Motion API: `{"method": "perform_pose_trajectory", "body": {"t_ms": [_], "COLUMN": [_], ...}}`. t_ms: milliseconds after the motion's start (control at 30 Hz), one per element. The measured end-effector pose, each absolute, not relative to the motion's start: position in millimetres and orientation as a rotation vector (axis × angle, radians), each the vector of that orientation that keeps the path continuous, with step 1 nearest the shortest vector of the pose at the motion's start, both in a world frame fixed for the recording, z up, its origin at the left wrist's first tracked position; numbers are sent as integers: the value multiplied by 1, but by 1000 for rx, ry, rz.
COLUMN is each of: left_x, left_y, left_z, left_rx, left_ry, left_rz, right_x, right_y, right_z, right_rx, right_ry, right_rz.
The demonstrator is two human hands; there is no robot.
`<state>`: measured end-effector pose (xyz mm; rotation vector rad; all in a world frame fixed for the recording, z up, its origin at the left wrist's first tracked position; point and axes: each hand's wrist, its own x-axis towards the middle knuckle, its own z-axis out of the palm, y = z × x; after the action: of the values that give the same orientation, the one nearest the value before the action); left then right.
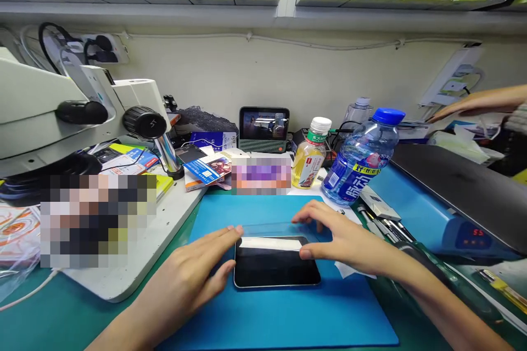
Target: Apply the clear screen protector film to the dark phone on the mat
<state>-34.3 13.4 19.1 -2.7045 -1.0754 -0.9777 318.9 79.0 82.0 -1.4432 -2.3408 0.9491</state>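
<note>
A black-screened tablet (276, 271) lies flat on a blue mat (255, 318), a white band of glare along its far edge. Just above that far edge is a thin clear screen protector (267, 228), held at its two ends and hard to see against the mat. My left hand (187, 269) has its fingertips at the protector's left end, with the thumb low beside the tablet's left edge. At the right end, my right hand (337, 236) holds it between curved fingers and a thumb that is over the tablet's right far corner.
A microscope (140, 120) stands at left on its pale base (123, 271). Behind the mat are a small display (263, 129), a yellow drink bottle (310, 153) and a blue bottle (360, 159). A blue machine (436, 203) is at right. Another person's hand (473, 104) reaches in above it.
</note>
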Motion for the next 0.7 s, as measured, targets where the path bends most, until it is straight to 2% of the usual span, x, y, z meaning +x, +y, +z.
{"method": "perform_pose_trajectory", "body": {"t_ms": [167,467,700], "left_x": [-37,-27,-31], "left_y": [25,60,54], "left_z": [20,74,37], "left_rx": [-2850,-3211,-3200], "left_ry": [-1607,-1700,-1611], "left_rz": [-1038,-544,-692], "right_x": [315,321,323], "right_y": [95,96,88], "right_z": [92,74,63], "right_rx": [-1320,-1178,-1206], "right_ry": [-2389,-2431,-2411], "right_rz": [858,829,805]}}
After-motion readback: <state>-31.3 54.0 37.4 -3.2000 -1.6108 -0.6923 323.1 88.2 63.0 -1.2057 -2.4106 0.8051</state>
